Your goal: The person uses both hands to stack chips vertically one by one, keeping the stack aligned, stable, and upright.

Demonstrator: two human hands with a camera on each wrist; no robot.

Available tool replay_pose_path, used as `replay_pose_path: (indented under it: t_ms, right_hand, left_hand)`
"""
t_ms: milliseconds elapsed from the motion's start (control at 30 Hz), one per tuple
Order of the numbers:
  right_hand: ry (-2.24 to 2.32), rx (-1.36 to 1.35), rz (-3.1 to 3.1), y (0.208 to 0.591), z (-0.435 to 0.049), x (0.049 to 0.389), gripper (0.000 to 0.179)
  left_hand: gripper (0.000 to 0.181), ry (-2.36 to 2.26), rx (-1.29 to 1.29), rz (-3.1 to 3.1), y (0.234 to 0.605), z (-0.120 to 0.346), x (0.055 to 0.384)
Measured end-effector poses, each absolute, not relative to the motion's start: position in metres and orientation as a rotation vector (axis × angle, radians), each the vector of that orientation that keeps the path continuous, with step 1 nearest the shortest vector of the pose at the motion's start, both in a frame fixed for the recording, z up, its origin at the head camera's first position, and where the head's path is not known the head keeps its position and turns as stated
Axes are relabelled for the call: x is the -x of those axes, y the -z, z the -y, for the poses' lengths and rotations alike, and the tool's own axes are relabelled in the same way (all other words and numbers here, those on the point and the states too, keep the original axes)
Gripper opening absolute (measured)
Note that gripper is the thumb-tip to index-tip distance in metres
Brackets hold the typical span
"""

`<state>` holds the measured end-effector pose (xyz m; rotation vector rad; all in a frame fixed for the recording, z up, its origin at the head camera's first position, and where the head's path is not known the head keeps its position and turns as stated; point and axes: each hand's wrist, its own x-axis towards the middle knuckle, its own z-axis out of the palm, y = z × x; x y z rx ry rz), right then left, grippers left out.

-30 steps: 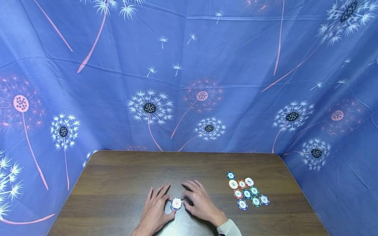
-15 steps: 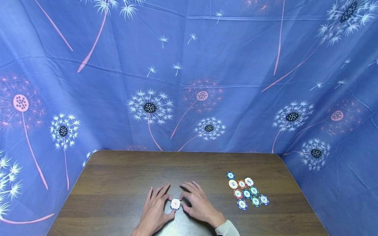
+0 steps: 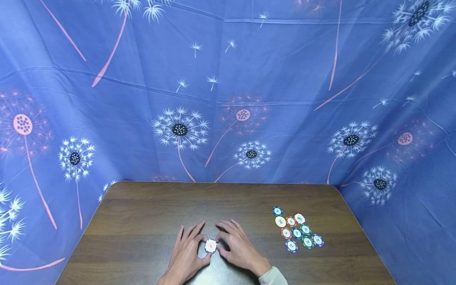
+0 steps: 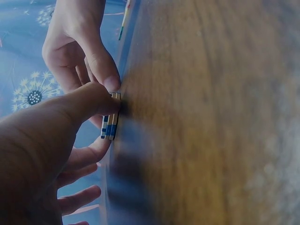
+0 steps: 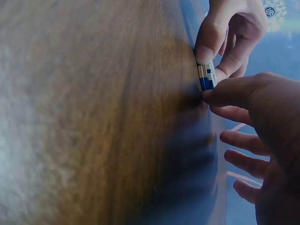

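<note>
Right between the two hands, a small stack of poker chips (image 3: 210,246) lies flat, pinched from both sides. The left hand (image 3: 185,250) holds its left edge between thumb and forefinger, its other fingers spread away from the stack. The right hand (image 3: 242,249) grips the opposite edge in the same fashion, a pale sleeve (image 3: 273,276) at its wrist. A white-faced chip tops the stack and blue-and-white edging shows beneath; the wrist views are dim and soft, so I cannot count the layers.

Compared with a second ago, the right hand sits slightly closer to the left, and the top chip, which leaned out a little to the right, now looks more squarely aligned. The left hand has barely shifted.

Well off to the right, ten loose chips (image 3: 297,233) lie in a cluster: four blue, two red, two green, one white and one with a yellowish rim. All rest on a brown wood-grain tabletop (image 3: 171,202) with rounded far corners. Beyond it hangs blue cloth (image 3: 199,63) printed with white and pink dandelions.
</note>
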<state>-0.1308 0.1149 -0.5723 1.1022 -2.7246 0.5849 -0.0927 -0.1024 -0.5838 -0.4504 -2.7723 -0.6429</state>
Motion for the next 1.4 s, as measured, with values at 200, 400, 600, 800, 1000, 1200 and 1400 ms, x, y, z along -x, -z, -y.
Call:
replay_pose_path:
  t_ms: [200, 400, 600, 800, 1000, 1200, 1400]
  right_hand:
    - [-0.702, -1.067, 2.706, 0.576, -0.120, 0.125, 0.023]
    - [-0.756, -0.973, 2.645, 0.581, -0.134, 0.115, 0.027]
    - [-0.723, -0.847, 2.631, 0.586, -0.155, 0.098, 0.032]
    - [-0.672, -0.771, 2.546, 0.589, -0.179, 0.087, 0.040]
    - [-0.617, -0.683, 2.522, 0.593, -0.209, 0.081, 0.044]
    - [-0.583, -0.605, 2.462, 0.594, -0.246, 0.079, 0.043]
    - [-0.541, -0.510, 2.432, 0.591, -0.282, 0.082, 0.040]
  left_hand:
    - [0.032, 0.630, 0.444, 2.775, 0.584, 0.103, 0.092]
    - [0.032, 0.641, 0.430, 2.767, 0.585, 0.105, 0.091]
    - [0.033, 0.662, 0.416, 2.736, 0.587, 0.107, 0.090]
    - [0.033, 0.659, 0.423, 2.705, 0.586, 0.108, 0.089]
    - [0.032, 0.661, 0.410, 2.756, 0.584, 0.108, 0.090]
    - [0.033, 0.650, 0.426, 2.776, 0.583, 0.106, 0.091]
    - [0.032, 0.634, 0.445, 2.742, 0.585, 0.103, 0.091]
